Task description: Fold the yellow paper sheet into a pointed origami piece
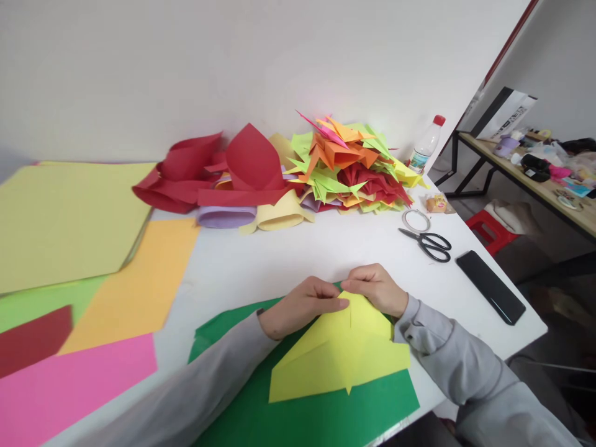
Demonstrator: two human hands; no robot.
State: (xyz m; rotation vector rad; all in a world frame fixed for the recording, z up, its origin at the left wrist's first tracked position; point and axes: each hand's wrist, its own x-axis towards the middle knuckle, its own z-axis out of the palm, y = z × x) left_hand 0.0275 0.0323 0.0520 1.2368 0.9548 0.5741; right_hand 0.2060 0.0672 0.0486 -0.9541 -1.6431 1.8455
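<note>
A partly folded yellow paper (339,357) lies on a green sheet (321,416) near the front edge of the white table (288,254). My left hand (300,306) pinches the paper's far tip from the left, fingers closed on it. My right hand (379,288) pinches the same tip from the right, fingers curled over the fold. Both arms wear grey sleeves.
A heap of folded paper cranes (349,164) and curled red, purple and yellow sheets (223,177) lies at the back. Flat sheets, yellow-green (65,217), orange (139,279) and pink (69,385), cover the left. Scissors (428,242), a tape ring (416,220), a phone (490,286) and a bottle (426,146) stand right.
</note>
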